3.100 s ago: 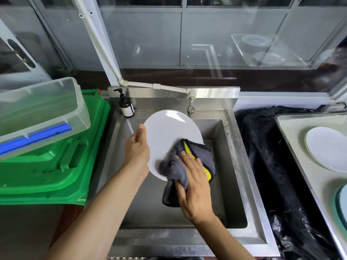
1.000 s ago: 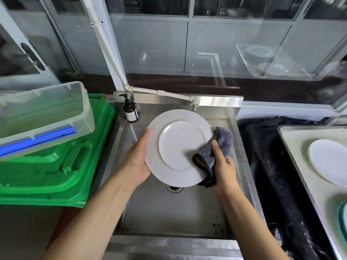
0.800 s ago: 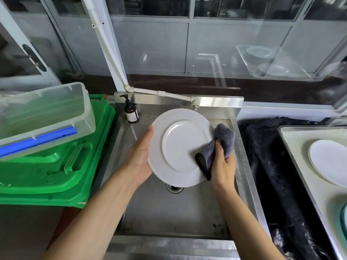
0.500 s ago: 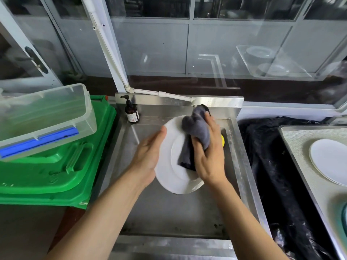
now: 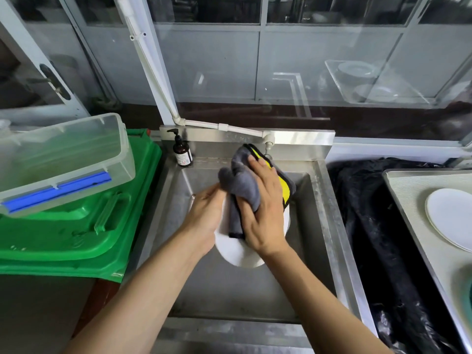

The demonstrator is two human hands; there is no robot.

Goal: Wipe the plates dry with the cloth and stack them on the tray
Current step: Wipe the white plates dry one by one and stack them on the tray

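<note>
Head view: right hand [image 5: 263, 213] presses the grey-and-yellow cloth [image 5: 242, 185] flat against the plate [image 5: 237, 251], fingers spread over it. A second ago the cloth sat pinched at the plate's right rim; it's now moved across the face. Left hand [image 5: 204, 215] grips the plate's left edge, holding it tilted over the sink [image 5: 255, 290]. Wiping isn't finished, I'd say. Tray [image 5: 408, 200] at far right already carries one white plate [image 5: 452, 215]; stacking comes next.
</note>
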